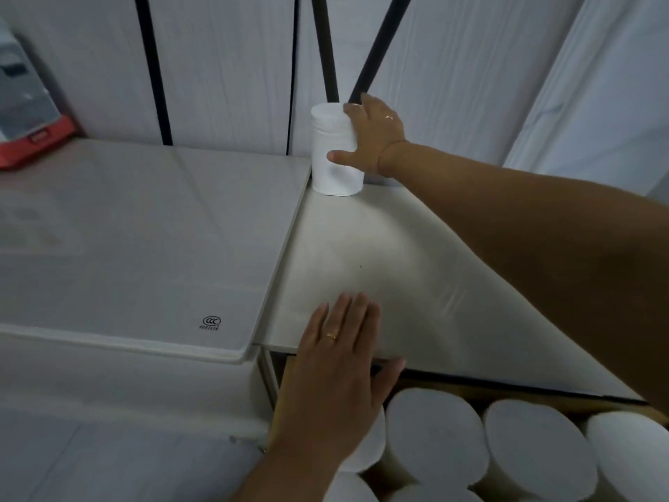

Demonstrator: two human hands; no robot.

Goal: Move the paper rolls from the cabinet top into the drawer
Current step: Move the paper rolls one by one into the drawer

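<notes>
One white paper roll (331, 172) stands upright at the back left corner of the white cabinet top (362, 255). My right hand (373, 137) reaches across the top and wraps around the roll's right side, thumb in front and fingers behind. My left hand (338, 367) rests flat on the cabinet top's front edge, fingers together, holding nothing. Below that edge the drawer (543, 400) stands pulled out, with several white rolls (434, 429) upright inside it. My left hand and wrist cover part of the leftmost roll.
A lower white glass-topped surface (144, 248) adjoins the cabinet on the left. A red and grey box (29, 114) sits at its back left. Two dark poles (327, 48) lean against the white wall panels behind the roll.
</notes>
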